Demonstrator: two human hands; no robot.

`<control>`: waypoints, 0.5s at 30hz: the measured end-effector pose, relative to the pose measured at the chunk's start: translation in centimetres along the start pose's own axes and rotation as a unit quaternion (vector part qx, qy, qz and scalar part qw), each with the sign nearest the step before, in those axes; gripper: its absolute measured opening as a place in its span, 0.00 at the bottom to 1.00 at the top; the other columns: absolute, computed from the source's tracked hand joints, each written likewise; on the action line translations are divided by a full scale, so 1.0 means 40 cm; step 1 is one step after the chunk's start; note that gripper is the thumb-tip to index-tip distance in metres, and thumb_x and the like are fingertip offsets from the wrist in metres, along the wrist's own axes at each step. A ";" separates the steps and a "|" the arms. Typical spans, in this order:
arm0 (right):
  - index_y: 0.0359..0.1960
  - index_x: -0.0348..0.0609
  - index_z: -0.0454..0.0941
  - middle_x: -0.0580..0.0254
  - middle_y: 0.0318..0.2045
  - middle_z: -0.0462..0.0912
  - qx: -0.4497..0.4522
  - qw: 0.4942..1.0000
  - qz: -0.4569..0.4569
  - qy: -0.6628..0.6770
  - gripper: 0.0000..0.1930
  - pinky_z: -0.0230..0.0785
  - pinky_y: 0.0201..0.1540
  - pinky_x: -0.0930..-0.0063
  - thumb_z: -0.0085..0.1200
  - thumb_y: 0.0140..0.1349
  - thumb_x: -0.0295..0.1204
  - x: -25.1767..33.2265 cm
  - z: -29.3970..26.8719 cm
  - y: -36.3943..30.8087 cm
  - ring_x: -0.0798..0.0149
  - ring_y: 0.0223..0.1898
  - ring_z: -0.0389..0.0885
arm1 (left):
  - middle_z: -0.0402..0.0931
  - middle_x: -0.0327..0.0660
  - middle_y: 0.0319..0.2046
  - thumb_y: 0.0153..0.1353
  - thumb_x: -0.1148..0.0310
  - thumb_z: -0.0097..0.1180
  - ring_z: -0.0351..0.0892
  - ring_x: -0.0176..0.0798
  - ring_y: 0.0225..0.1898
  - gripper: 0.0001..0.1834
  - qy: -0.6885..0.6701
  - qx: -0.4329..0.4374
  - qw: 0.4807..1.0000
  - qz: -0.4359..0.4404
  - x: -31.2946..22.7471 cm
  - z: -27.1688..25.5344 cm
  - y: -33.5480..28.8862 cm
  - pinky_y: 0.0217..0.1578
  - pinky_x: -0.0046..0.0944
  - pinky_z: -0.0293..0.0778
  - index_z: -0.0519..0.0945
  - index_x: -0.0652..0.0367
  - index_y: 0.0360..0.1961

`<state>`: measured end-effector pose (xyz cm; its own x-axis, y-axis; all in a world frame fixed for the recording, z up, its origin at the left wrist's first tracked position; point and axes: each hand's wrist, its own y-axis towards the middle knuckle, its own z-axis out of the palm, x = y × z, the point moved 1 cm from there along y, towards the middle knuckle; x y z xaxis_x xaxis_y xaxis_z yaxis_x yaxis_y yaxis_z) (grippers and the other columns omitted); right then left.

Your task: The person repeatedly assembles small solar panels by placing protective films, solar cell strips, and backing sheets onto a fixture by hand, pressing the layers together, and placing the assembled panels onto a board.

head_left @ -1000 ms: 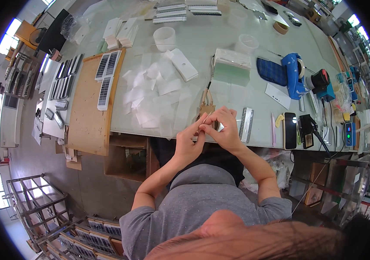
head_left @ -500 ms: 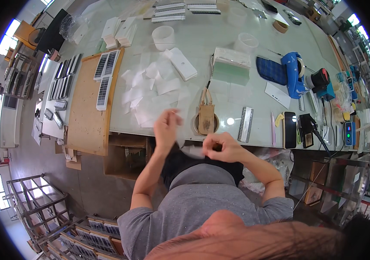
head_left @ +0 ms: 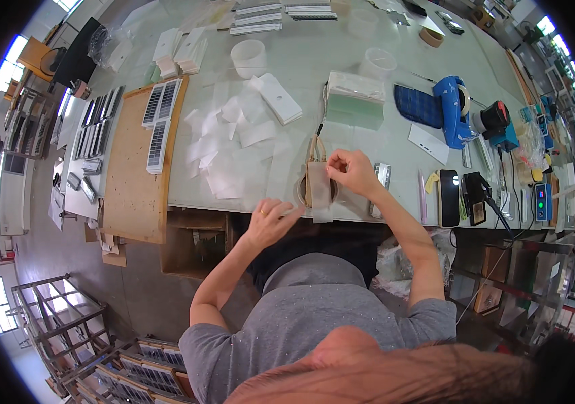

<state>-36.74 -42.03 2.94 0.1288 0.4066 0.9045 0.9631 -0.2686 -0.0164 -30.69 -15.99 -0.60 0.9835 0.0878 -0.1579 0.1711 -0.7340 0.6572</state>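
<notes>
With the right hand (head_left: 353, 172) pinching the top of the small tan panel (head_left: 317, 185) at the table's near edge, the open left hand (head_left: 271, 221) should steady its lower end gently.

A single fisheye camera on the person's head looks steeply down from above and behind the shoulders, facing forward across the workbench (head_left: 314, 60), close to the hair at the lower edge, with straight edges bending toward the rim.
</notes>
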 end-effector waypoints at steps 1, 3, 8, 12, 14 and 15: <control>0.29 0.38 0.79 0.64 0.20 0.83 0.001 1.000 0.000 0.000 0.06 0.69 0.27 0.79 0.61 0.54 0.29 -0.011 0.003 0.004 0.74 0.20 0.78 | 0.70 0.33 0.40 0.43 0.70 0.70 0.70 0.40 0.42 0.21 -0.012 0.005 1.000 0.013 -0.011 0.009 -0.004 0.41 0.41 0.69 0.83 0.43 0.42; 0.29 0.39 0.80 0.64 0.19 0.82 -0.020 1.000 0.007 0.006 0.07 0.68 0.26 0.79 0.62 0.54 0.29 -0.025 0.009 0.009 0.74 0.20 0.77 | 0.69 0.32 0.40 0.43 0.69 0.71 0.68 0.38 0.42 0.21 -0.023 -0.004 1.000 0.011 -0.033 0.032 -0.008 0.41 0.41 0.68 0.83 0.42 0.42; 0.29 0.39 0.81 0.64 0.18 0.81 -0.027 1.000 0.003 -0.005 0.07 0.67 0.25 0.79 0.62 0.54 0.29 -0.033 0.009 0.012 0.74 0.19 0.76 | 0.71 0.29 0.34 0.45 0.69 0.69 0.69 0.37 0.38 0.13 -0.095 -0.014 0.993 -0.068 -0.055 0.045 0.022 0.39 0.40 0.66 0.86 0.43 0.34; 0.27 0.43 0.80 0.67 0.18 0.80 -0.049 0.996 -0.005 -0.069 0.07 0.68 0.31 0.73 0.62 0.53 0.32 -0.020 0.001 0.026 0.71 0.19 0.77 | 0.72 0.30 0.28 0.45 0.71 0.71 0.69 0.38 0.35 0.08 -0.176 -0.020 0.966 -0.187 -0.049 0.029 0.046 0.38 0.39 0.65 0.87 0.47 0.29; 0.27 0.45 0.80 0.69 0.17 0.80 -0.050 0.994 -0.017 -0.097 0.07 0.65 0.36 0.71 0.62 0.53 0.33 -0.026 0.007 0.032 0.70 0.20 0.77 | 0.73 0.30 0.28 0.46 0.71 0.71 0.69 0.38 0.35 0.08 -0.200 -0.015 0.955 -0.218 -0.045 0.029 0.049 0.38 0.39 0.65 0.87 0.47 0.29; 0.26 0.47 0.79 0.71 0.17 0.80 -0.050 0.990 -0.029 -0.125 0.07 0.63 0.41 0.68 0.62 0.53 0.35 -0.029 0.009 0.034 0.69 0.20 0.77 | 0.73 0.31 0.28 0.46 0.71 0.71 0.69 0.39 0.34 0.07 -0.208 -0.011 0.951 -0.230 -0.044 0.029 0.050 0.38 0.39 0.65 0.87 0.48 0.28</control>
<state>-35.50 -42.54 1.74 0.1404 0.6240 0.7687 0.9439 -0.3186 0.0862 -32.14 -18.41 0.12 0.6965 0.1186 -0.7077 0.5834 -0.6677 0.4624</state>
